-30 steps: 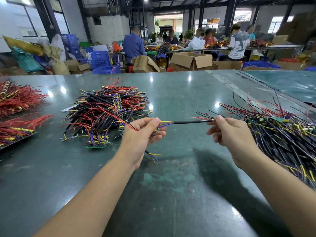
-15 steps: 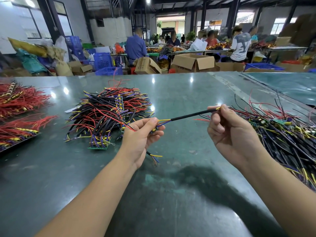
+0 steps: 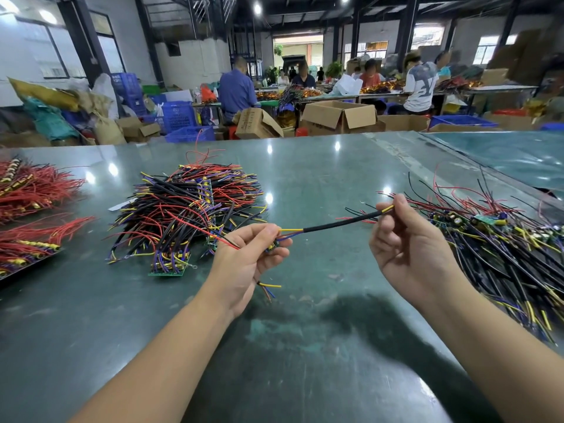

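Sleeved lead [image 3: 341, 222] stretched above the tabletop [image 3: 305, 346]
Left hand [image 3: 247, 261] pinches its near end, perhaps at a small board; right hand [image 3: 406, 248] pinches the far end, so it runs straight.

The left hand [image 3: 244, 261] is hiding most of a small green circuit board [image 3: 272, 246]; the right edge is cutting off a tangled black-and-yellow wire pile [image 3: 503, 257].

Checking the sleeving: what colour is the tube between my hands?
The tube is black; head view shows it best.
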Available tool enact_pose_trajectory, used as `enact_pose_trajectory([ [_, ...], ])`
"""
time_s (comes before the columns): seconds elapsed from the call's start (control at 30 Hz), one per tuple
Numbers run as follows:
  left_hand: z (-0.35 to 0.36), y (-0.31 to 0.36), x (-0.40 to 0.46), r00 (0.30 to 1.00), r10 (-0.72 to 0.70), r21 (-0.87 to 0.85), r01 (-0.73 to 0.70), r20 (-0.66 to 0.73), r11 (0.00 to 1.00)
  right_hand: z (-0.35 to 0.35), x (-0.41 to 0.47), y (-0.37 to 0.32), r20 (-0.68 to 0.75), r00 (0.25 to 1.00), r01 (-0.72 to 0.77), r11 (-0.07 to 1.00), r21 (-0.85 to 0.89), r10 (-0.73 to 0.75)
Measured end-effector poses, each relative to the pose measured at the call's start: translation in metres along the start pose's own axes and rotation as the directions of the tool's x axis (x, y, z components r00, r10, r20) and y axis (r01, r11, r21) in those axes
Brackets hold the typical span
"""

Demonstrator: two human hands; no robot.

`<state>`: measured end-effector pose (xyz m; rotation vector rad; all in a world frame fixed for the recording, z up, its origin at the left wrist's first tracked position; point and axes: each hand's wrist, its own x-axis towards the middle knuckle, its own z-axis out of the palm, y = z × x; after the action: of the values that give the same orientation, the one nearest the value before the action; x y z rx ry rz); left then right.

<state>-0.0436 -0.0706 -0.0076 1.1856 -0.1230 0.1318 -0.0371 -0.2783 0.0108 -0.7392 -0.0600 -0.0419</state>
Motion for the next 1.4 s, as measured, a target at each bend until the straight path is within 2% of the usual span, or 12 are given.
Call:
enact_pose_trajectory([
  [0.2,0.004,-0.002,-0.002,0.999,0.0,-0.018,0.001,0.042,1.0,0.0,-0.001,0.001,0.06,0.998,-0.04,0.978,0.206,0.029],
  [0.33,0.002,-0.001,0.0,1.0,0.016,0.0,-0.016,0.02,1.0,-0.002,0.0,0.006,0.026,0.998,-0.056,0.998,0.033,0.055],
  [0.43,0.003,-0.003,-0.002,0.999,0.01,0.059,-0.014,0.053,0.998,0.0,-0.004,0.019,0.08,0.993,-0.066,0.974,-0.218,0.085],
  [0.5,0.004,-0.003,-0.002,0.997,-0.004,0.078,-0.002,0.072,0.997,0.002,-0.006,0.028,0.137,0.986,-0.053,0.956,-0.289,0.097],
  [0.63,0.007,-0.002,-0.002,0.995,-0.036,0.02,0.035,0.091,0.999,0.003,-0.007,0.029,0.164,0.974,-0.109,0.958,-0.266,0.157],
  [0.8,0.01,0.003,-0.003,0.986,-0.089,-0.162,0.113,0.143,0.98,0.009,-0.008,0.027,0.187,0.946,-0.246,0.963,-0.11,0.263],
  [0.97,0.008,0.005,-0.004,0.985,-0.085,-0.086,0.099,0.152,0.991,0.004,-0.01,0.023,0.224,0.953,-0.149,0.959,-0.241,0.204],
  [1.03,0.01,0.003,-0.005,0.979,-0.105,-0.046,0.114,0.177,0.992,0.004,-0.013,0.03,0.248,0.952,-0.079,0.929,-0.362,0.178],
  [1.1,0.012,0.0,-0.007,0.965,-0.133,0.011,0.134,0.226,0.991,0.005,-0.017,0.039,0.277,0.955,0.078,0.814,-0.576,0.104],
  [1.17,0.014,-0.001,-0.007,0.961,-0.149,0.048,0.141,0.232,0.989,0.009,-0.02,0.045,0.295,0.955,0.201,0.698,-0.687,0.015],
  [1.3,0.01,0.0,-0.004,0.978,-0.133,0.022,0.131,0.16,0.991,0.008,-0.017,0.043,0.207,0.978,0.165,0.749,-0.642,-0.038],
  [1.4,0.007,0.002,-0.003,0.975,-0.126,-0.007,0.129,0.183,0.992,0.005,-0.014,0.04,0.164,0.985,0.131,0.822,-0.553,-0.047],
])
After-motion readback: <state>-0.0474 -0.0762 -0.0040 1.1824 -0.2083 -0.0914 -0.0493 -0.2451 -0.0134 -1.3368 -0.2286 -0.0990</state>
